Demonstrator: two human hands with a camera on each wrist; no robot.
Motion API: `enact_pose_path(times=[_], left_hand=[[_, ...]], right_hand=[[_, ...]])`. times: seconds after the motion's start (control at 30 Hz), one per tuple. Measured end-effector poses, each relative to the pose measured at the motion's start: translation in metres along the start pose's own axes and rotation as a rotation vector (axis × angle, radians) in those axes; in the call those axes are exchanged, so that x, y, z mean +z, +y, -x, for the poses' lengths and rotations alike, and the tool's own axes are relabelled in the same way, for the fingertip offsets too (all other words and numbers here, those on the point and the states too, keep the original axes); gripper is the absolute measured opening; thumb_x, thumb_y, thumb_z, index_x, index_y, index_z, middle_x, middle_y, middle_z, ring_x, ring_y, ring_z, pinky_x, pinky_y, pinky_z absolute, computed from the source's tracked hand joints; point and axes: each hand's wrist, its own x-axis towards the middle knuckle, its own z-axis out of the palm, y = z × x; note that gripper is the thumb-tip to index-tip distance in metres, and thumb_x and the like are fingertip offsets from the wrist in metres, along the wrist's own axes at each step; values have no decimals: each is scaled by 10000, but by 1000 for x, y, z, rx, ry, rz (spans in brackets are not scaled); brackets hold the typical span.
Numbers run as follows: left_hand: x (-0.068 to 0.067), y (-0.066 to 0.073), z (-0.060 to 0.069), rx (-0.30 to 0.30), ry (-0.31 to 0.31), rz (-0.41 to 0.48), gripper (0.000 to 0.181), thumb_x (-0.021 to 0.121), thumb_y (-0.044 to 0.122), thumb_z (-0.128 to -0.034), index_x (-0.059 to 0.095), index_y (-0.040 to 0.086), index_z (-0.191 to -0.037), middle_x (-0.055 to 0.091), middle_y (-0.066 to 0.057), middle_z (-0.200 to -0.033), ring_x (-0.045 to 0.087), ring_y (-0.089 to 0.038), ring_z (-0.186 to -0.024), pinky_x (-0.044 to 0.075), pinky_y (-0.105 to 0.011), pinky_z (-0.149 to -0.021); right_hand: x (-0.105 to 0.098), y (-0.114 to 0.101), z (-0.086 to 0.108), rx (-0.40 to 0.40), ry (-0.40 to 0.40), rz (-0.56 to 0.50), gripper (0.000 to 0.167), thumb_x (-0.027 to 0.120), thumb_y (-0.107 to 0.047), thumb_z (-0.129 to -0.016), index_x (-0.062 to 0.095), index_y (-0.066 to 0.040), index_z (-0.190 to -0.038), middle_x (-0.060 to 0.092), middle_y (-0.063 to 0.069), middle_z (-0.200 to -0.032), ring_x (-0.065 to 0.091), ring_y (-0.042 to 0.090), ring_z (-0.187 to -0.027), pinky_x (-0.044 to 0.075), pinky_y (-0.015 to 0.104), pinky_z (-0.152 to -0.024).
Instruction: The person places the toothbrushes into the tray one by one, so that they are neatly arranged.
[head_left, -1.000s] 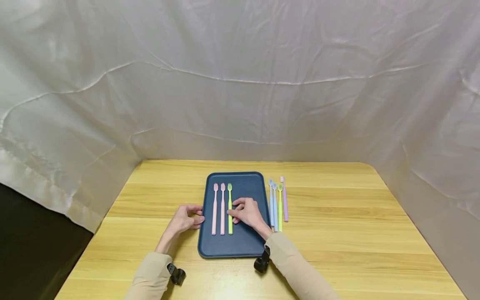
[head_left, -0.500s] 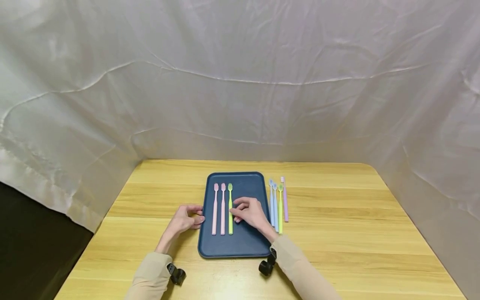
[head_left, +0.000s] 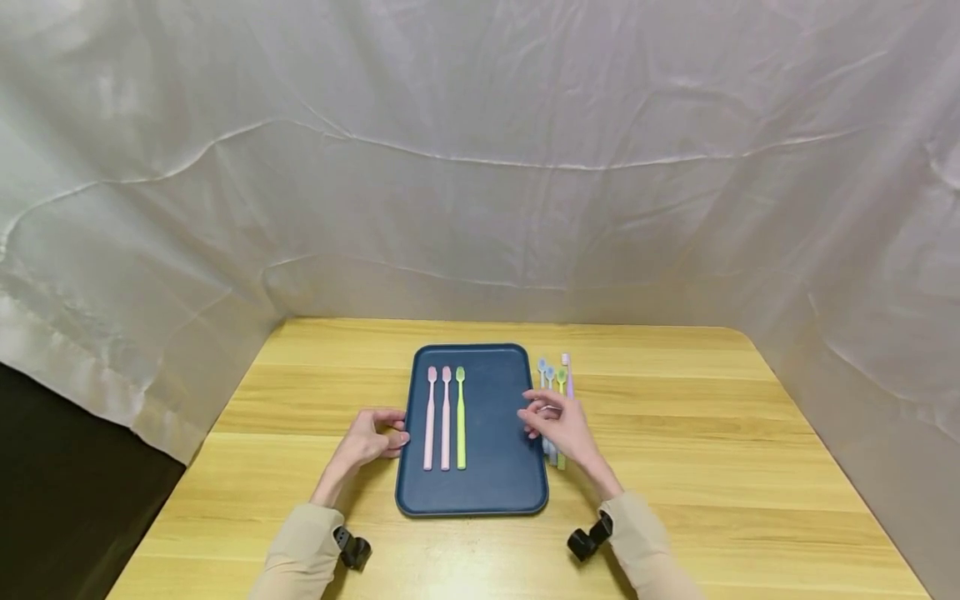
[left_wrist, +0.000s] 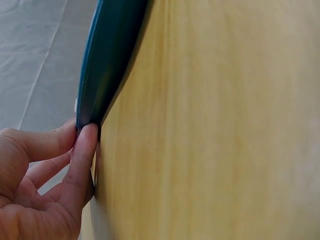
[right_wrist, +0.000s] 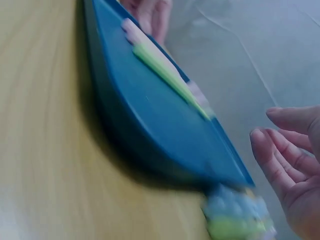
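A dark blue tray [head_left: 498, 487] lies on the table, and my left hand [head_left: 369, 437] pinches its left rim between thumb and fingers. Inside it, two pink toothbrushes, the outer pink toothbrush [head_left: 429, 425] and the inner pink toothbrush [head_left: 446, 425], lie parallel with a green toothbrush [head_left: 461, 425], heads away from me. My right hand [head_left: 562, 429] hovers over the tray's right edge, fingers loosely bent and holding nothing. Partly hidden beneath it are two blue toothbrushes [head_left: 542, 367], another green toothbrush [head_left: 561, 377] and a purple toothbrush [head_left: 567, 371], lying beside the tray.
The wooden table [head_left: 690, 433] extends to both sides of the tray. A pale cloth [head_left: 480, 217] hangs behind it and along the sides. Each wrist wears a small black camera, such as the right wrist camera [head_left: 588, 537].
My right hand has let go of the green toothbrush in the tray and moved right, to above the toothbrushes beside it. My left hand stays on the tray rim.
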Motion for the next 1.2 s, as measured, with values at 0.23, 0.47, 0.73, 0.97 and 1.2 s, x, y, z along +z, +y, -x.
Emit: enact_pose_path(times=[0.23, 0.47, 0.73, 0.97, 1.2], left_hand=[[1, 0, 0, 0, 1, 3, 451, 688, -93, -859, 573, -158, -1291, 642, -249, -1074, 661, -140, -738, 650, -299, -667], [1, 1, 1, 11, -9, -17, 459, 701, -68, -868, 571, -149, -1301, 636, -266, -1098, 671, -155, -765, 655, -328, -682], [1, 1, 1, 22, -19, -3, 464, 699, -71, -864, 565, -161, -1300, 628, -269, -1094, 661, -148, -748, 652, -311, -667], [1, 0, 0, 15, -17, 8, 457, 689, -79, -867, 567, -160, -1299, 630, -266, -1091, 661, -142, -743, 652, -304, -678], [1, 0, -1, 11, -11, 6, 453, 687, -82, -867, 570, -157, -1298, 632, -256, -1086, 660, -137, -737, 651, -301, -675]], right_hand=[[-46, 7, 10, 58, 143, 84, 385, 734, -12, -883, 626, 118, -1228, 685, 263, -969, 655, 57, -681, 586, 223, -577], [-78, 21, 18, 70, 239, 137, 386, 733, -54, -901, 626, 111, -1232, 687, 111, -893, 636, 55, -653, 528, 174, -534], [-90, 36, 21, 116, 235, 130, 411, 744, -66, -894, 620, 98, -1250, 628, 63, -891, 572, 6, -622, 520, 149, -570], [-91, 39, 20, 169, 188, 165, 462, 751, -101, -892, 601, 72, -1293, 638, 136, -941, 561, 23, -627, 508, 165, -544], [-90, 43, 17, 196, 163, 177, 459, 747, -96, -895, 597, 72, -1295, 632, 141, -911, 558, 30, -595, 491, 174, -499]])
